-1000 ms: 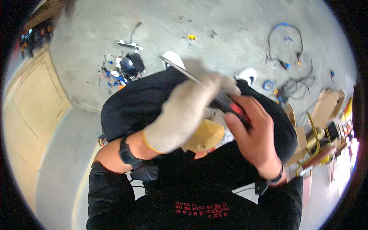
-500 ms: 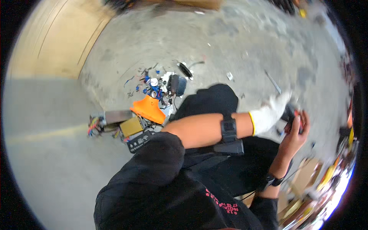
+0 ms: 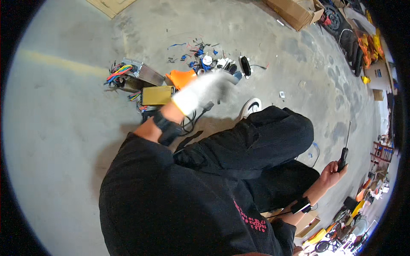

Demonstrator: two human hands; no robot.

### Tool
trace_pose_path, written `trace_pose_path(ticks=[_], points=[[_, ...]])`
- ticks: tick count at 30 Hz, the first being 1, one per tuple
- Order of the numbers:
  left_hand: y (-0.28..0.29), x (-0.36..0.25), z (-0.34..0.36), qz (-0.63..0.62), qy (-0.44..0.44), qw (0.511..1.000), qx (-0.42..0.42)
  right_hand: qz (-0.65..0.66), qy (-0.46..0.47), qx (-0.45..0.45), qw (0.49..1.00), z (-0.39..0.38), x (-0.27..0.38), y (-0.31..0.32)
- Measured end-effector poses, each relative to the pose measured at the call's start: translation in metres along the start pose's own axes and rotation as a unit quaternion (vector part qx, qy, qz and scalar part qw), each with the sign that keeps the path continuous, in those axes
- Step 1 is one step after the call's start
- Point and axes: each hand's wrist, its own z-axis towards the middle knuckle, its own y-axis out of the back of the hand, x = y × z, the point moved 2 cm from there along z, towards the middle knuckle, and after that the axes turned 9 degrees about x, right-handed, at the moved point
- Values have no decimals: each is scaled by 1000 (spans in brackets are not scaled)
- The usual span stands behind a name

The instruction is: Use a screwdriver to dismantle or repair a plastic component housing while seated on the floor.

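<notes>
My left hand (image 3: 203, 91), in a white glove and smeared by motion, passes over the near side of a pile of small parts. Its fingertips are close to a dark blue piece (image 3: 238, 77); whether the fingers hold anything cannot be made out. Under and beside the wrist lie an orange plastic piece (image 3: 179, 78), a gold-coloured metal box (image 3: 157, 96) and a black cable with a plug (image 3: 208, 106). Far to the right, my bare right hand (image 3: 331, 173) is closed round the black handle of a screwdriver (image 3: 343, 158), its thin shaft pointing up and away.
Finned metal boxes with coloured wires (image 3: 147, 73) lie at the left. A black oblong part (image 3: 245, 66) rests right of the pile. My bent legs (image 3: 252, 145) fill the middle. A cardboard box (image 3: 294, 13) stands at the back; mixed clutter (image 3: 341, 230) lines the right.
My left hand has moved from beside the right hand leftward to the parts pile. The right hand stays at the right with the screwdriver, now plainly seen. The whole view has turned.
</notes>
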Motion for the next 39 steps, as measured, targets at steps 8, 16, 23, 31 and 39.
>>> trace_pose_path(ticks=[8,16,23,31,39], points=[[171,72,-62,5,32,909,-415,145,-121,-86,978,-18,-4,19],[174,98,114,690,124,662,-264,81,-104,-69,989,-23,-18,15],[133,68,195,731,71,660,-157,87,-115,-116,983,-30,-6,11],[216,69,189,747,72,568,-338,133,-107,-109,979,-24,0,38],[219,82,209,674,229,631,-308,138,-125,-118,975,-16,-5,25]])
